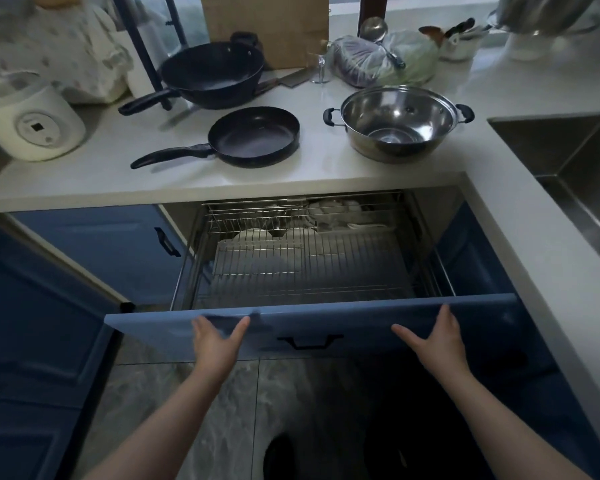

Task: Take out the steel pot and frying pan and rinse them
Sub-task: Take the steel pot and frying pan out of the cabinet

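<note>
Blue drawer front takes both hands flat against its upper edge: the left hand and the right hand are set well apart, either side of the black pull handle, fingers straight and spread, gripping nothing. Behind the front, the wire rack stands pulled out, with a few white dishes at its back and no cookware on it. Up on the table, the frying pan lies with its handle pointing left, and the steel pot stands just to its right, apart from it, upright and empty. A black wok sits further back. The sink is at the far right. Both items look taken out already, so the step in hand seems to be pushing the drawer shut. After that, rinsing calls for lifting the pot or pan and carrying it right to the sink.
</note>
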`<state>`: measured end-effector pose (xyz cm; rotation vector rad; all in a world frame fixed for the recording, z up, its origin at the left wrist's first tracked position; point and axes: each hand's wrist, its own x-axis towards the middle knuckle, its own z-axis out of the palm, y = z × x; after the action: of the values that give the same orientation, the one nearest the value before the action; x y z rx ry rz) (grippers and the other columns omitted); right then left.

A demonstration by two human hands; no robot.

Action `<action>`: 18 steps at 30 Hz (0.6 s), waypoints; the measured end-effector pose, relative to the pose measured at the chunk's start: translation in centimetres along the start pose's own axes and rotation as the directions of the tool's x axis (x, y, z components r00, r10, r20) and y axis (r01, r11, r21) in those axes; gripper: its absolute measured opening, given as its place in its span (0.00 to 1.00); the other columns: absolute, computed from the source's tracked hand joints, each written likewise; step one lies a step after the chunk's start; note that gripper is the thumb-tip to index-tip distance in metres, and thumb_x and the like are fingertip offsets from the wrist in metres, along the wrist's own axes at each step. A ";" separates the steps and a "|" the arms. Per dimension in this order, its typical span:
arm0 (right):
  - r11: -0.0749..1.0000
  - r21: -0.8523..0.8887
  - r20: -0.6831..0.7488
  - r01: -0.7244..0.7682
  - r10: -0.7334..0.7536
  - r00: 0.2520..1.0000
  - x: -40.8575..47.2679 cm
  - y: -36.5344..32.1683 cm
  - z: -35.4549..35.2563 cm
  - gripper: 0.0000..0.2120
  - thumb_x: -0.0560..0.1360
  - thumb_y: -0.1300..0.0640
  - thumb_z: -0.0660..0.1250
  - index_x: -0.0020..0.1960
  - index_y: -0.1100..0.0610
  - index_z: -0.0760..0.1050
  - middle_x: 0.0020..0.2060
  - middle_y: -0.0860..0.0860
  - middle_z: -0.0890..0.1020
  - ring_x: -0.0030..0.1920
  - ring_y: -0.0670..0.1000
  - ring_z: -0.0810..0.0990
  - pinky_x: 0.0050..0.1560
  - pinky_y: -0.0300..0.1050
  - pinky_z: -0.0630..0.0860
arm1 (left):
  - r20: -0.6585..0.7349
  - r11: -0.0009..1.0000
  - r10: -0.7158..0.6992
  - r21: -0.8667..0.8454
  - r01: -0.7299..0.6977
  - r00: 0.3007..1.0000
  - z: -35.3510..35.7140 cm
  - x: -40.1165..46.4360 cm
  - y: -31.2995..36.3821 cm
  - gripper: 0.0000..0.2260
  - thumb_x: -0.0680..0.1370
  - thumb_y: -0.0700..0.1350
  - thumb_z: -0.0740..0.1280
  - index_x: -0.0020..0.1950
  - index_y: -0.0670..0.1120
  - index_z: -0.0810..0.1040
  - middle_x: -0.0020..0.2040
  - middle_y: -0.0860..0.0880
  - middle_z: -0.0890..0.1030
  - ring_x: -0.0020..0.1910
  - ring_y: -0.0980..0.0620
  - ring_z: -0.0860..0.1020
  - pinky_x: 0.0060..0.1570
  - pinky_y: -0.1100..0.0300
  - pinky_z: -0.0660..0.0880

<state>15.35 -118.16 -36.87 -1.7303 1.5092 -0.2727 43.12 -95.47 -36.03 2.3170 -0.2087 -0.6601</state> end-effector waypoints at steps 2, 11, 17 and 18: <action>1.000 0.007 -0.003 -0.002 0.002 1.000 0.9 -0.3 0.3 0.55 0.67 0.44 0.76 0.79 0.55 0.42 0.78 0.55 0.52 0.76 0.58 0.57 0.72 0.58 0.63 | -0.006 1.000 0.017 0.010 -0.017 1.000 0.6 0.6 0.2 0.45 0.76 0.61 0.66 0.79 0.39 0.44 0.79 0.44 0.44 0.78 0.46 0.46 0.76 0.48 0.49; 0.998 -0.056 -0.044 -0.007 0.004 0.999 7.4 -3.8 1.6 0.54 0.68 0.43 0.75 0.79 0.57 0.44 0.78 0.56 0.53 0.76 0.58 0.57 0.72 0.58 0.62 | -0.011 0.995 0.103 0.003 -0.103 0.995 1.6 6.3 3.6 0.41 0.78 0.57 0.63 0.79 0.42 0.42 0.79 0.46 0.40 0.78 0.46 0.44 0.75 0.49 0.48; 0.999 -0.033 -0.031 0.001 -0.002 1.000 12.3 -6.9 3.7 0.53 0.69 0.43 0.74 0.79 0.57 0.45 0.78 0.57 0.53 0.76 0.58 0.57 0.73 0.58 0.61 | -0.013 0.988 0.149 0.028 -0.149 0.989 1.5 11.0 6.7 0.38 0.79 0.54 0.63 0.79 0.44 0.44 0.79 0.46 0.41 0.78 0.46 0.46 0.74 0.48 0.51; 0.999 -0.032 -0.029 0.005 -0.006 1.000 13.2 -7.4 3.9 0.52 0.69 0.43 0.74 0.79 0.58 0.45 0.78 0.57 0.53 0.76 0.58 0.57 0.73 0.57 0.61 | -0.018 0.988 0.150 0.026 -0.150 0.989 1.6 11.8 7.3 0.37 0.79 0.53 0.63 0.79 0.45 0.44 0.79 0.46 0.42 0.78 0.45 0.46 0.74 0.48 0.51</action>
<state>26.69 -128.71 -38.81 -1.7626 1.5374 -0.2787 52.64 -105.66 -36.84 2.3030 -0.3798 -0.5618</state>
